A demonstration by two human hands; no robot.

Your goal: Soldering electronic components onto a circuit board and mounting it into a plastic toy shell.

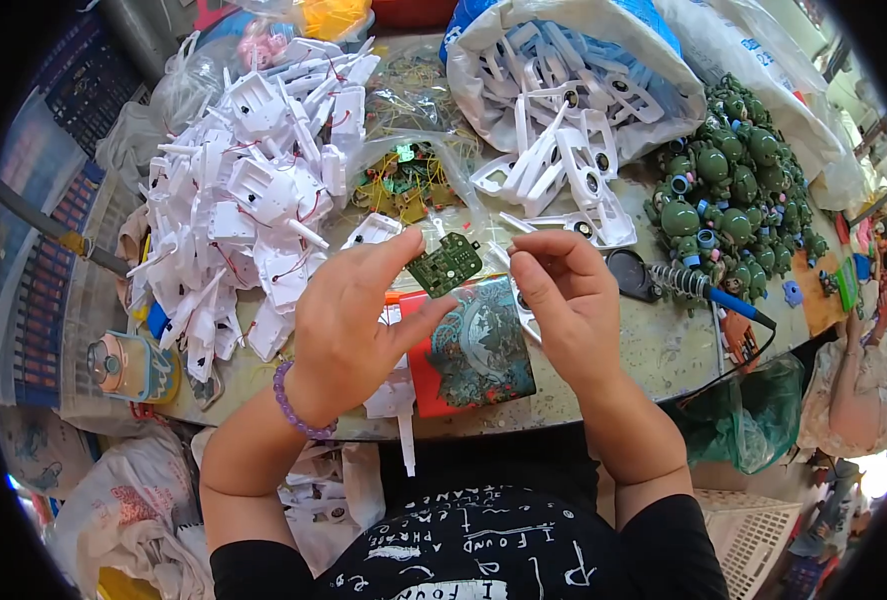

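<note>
A green circuit board [445, 265] sits at centre; white plastic parts [249, 200] lie at ten o'clock, dark green toy figures [734, 195] (blue rings) at two, purple bead bracelet [294, 405] at seven.

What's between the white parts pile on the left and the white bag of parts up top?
Head view: a clear plastic bag of small wired green circuit boards lies between the white parts pile and the white bag.

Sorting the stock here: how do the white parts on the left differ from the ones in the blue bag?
The white parts on the left lie in a loose heap on the table and carry red wires. The white parts in the blue bag spill from a sack and show dark round inserts, with no wires visible. Both are white moulded plastic.
</note>
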